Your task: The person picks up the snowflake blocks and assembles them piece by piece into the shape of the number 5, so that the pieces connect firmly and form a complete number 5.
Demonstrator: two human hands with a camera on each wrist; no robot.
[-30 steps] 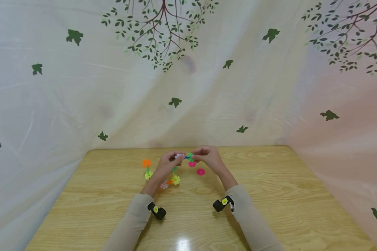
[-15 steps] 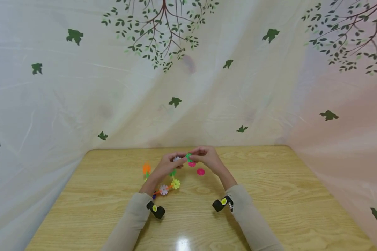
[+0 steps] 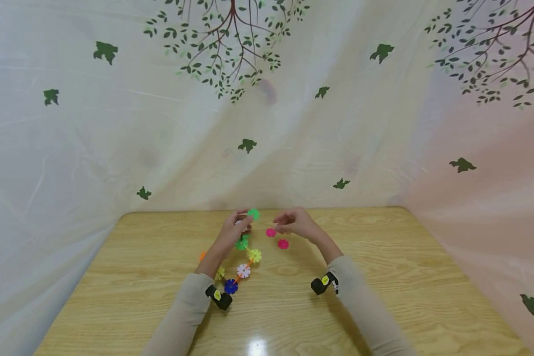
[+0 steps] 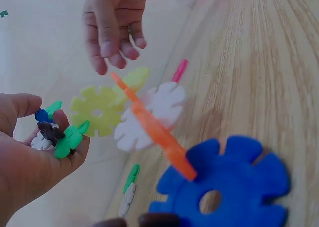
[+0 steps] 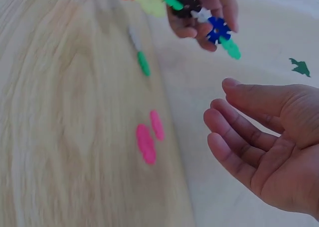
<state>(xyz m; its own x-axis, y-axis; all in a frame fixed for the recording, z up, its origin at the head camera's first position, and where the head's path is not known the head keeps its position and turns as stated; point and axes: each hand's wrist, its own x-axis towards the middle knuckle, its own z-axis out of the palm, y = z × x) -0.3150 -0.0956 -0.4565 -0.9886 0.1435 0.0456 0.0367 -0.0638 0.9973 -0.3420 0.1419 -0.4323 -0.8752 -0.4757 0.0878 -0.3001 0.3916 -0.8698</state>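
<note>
A chain of slotted plastic flower discs hangs from my left hand (image 3: 228, 238), which pinches it near its upper end. At that end, a green disc (image 3: 253, 214) sticks up past the fingertips, joined to a small blue disc (image 5: 218, 30). A white piece and a black disc (image 5: 188, 7) sit between the fingers. Lower down come a green disc (image 3: 242, 243), a yellow disc (image 3: 255, 255), a white disc (image 3: 244, 271), and a large-looking blue disc (image 4: 249, 179) with an orange disc (image 4: 154, 130) slotted in. My right hand (image 5: 271, 147) holds nothing, its fingers loosely bent, apart from the chain.
Two pink discs (image 3: 270, 232) (image 3: 283, 244) lie on the wooden table (image 3: 382, 277) below the right hand. A green and a white piece (image 5: 143, 63) lie near the table's far edge. A pale printed cloth (image 3: 182, 148) hangs behind.
My right hand has let go of the green disc and moved right. The left hand has drawn slightly left with the chain, whose lower part has swung towards the near side.
</note>
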